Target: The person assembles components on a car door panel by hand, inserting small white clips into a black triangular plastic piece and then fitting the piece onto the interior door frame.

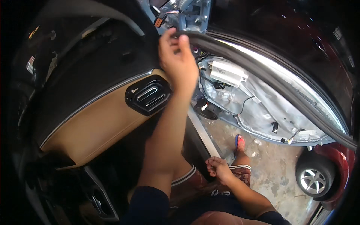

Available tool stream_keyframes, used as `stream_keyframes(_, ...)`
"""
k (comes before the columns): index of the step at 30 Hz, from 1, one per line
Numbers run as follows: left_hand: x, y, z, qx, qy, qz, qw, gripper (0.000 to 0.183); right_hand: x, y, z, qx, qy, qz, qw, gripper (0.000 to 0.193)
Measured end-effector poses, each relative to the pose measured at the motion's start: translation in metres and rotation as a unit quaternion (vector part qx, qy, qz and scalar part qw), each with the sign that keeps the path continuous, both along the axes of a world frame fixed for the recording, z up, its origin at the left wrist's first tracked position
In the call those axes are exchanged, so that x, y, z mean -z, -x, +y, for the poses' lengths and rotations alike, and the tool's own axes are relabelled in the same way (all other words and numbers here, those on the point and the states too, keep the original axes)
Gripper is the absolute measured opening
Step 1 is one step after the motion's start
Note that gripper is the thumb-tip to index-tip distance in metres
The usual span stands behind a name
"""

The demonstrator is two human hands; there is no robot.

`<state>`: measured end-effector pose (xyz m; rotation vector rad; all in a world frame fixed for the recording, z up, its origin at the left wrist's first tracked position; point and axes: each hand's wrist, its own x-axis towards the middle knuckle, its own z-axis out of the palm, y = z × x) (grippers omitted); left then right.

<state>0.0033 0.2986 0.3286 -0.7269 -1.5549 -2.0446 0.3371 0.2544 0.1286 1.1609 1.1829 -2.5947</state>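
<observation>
Right hand (218,168), nearest, rests curled in a loose fist, holding nothing, over the lap. Left hand (178,60) reaches up, fingers pinched on the black door seal (262,71) at the open door's (262,108) upper front corner, beside the dashboard (93,108).

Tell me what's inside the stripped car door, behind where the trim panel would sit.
Inside the open door: a grey plastic liner sheet, a white module box, a round speaker and black wiring. The liner hides whatever lies deeper; the left hand covers the front corner.
</observation>
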Motion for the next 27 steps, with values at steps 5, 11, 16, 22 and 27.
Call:
stream_keyframes(5,-0.052,0.044,-0.009,0.005,-0.041,-0.069,0.997,0.035,0.017,-0.024,0.008,-0.024,-0.105,-0.047,0.993,0.013)
stream_keyframes(11,-0.053,0.053,-0.008,-0.097,0.083,0.007,0.992,0.031,0.067,-0.048,0.033,-0.01,-0.212,-0.059,0.975,0.014)
stream_keyframes(16,-0.064,0.054,-0.023,-0.14,0.242,0.127,0.952,0.025,0.13,-0.072,0.047,-0.013,-0.34,-0.081,0.937,0.017)
stream_keyframes(22,-0.067,0.044,-0.054,-0.231,0.293,0.29,0.881,0.019,0.177,-0.1,0.041,-0.048,-0.464,-0.164,0.869,0.021)
stream_keyframes(27,-0.05,0.016,-0.062,-0.021,0.375,0.055,0.925,0.022,0.234,-0.111,0.061,-0.008,-0.447,-0.194,0.873,0.019)
